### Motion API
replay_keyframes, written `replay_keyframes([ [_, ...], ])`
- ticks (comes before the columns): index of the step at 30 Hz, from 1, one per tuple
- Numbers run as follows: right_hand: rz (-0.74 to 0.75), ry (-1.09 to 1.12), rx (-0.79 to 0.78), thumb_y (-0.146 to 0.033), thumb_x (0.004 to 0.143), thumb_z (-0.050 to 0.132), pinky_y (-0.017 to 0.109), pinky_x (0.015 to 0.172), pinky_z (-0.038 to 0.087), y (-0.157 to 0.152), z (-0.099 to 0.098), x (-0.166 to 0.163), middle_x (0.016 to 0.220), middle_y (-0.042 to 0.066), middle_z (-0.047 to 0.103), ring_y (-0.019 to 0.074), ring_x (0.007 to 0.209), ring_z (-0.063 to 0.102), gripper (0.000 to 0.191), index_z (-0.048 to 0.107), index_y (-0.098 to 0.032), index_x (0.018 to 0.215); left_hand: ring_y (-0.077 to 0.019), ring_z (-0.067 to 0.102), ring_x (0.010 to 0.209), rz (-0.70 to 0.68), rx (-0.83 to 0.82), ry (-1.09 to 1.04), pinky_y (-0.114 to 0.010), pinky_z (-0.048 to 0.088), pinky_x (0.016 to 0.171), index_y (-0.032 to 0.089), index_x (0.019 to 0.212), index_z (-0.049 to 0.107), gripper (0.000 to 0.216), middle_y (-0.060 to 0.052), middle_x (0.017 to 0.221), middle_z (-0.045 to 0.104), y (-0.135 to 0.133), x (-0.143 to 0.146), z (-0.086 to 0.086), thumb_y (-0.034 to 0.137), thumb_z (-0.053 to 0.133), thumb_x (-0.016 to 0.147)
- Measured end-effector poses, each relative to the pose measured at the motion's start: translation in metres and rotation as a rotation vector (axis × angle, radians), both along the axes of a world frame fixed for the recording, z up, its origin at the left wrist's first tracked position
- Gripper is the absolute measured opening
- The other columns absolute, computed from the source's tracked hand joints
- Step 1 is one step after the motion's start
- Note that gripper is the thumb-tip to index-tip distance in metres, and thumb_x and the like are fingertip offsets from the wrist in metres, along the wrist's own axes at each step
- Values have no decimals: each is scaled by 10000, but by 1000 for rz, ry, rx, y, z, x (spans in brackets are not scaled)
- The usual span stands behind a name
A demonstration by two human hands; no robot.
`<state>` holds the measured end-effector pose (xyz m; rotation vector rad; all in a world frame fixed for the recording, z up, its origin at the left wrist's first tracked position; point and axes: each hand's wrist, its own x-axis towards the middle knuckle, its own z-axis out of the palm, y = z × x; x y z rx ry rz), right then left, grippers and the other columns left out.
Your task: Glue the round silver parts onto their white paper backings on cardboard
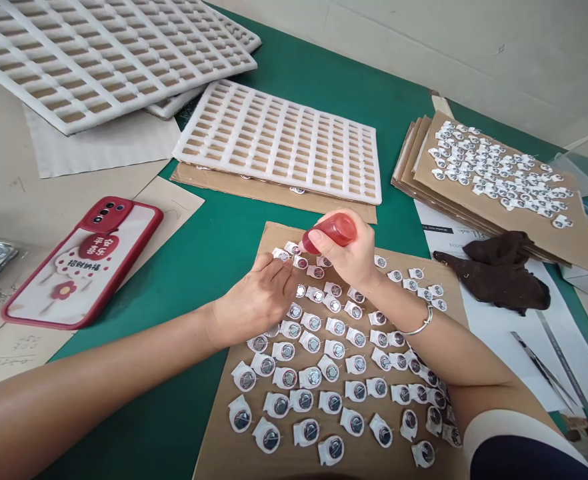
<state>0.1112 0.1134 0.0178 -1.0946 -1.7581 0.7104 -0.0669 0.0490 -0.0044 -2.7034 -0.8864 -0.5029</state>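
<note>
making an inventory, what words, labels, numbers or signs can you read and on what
"SHION", its start unclear: white paper; its other print is too small.
Phone case: characters, too unclear to quote.
Tan sheets: handwriting, too faint.

Silver bangle (419, 329) — dark navy sleeve (519, 453), white-edged.

Btl (339, 229): glossy, semi-transp. plastic. Discs (335, 447): shiny, metal-look, w/ matt tabs (323, 452). Brd (217, 447): matt cardbd. Desk (389, 77): smooth, low sheen. Dk rag (504, 283): dull cloth.
</note>
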Motion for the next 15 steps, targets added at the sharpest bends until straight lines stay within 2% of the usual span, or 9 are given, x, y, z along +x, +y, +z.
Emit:
replay_keyframes([
  [15,1,9,-2,-408,717,692,314,641,485,1,-1,0,759,-8,627,147,683,584,238,562,-225,795,-268,557,837,-8,9,0,-402,438,703,35,881,598,172,-179,876,626,0,0,0,23,430,849],
])
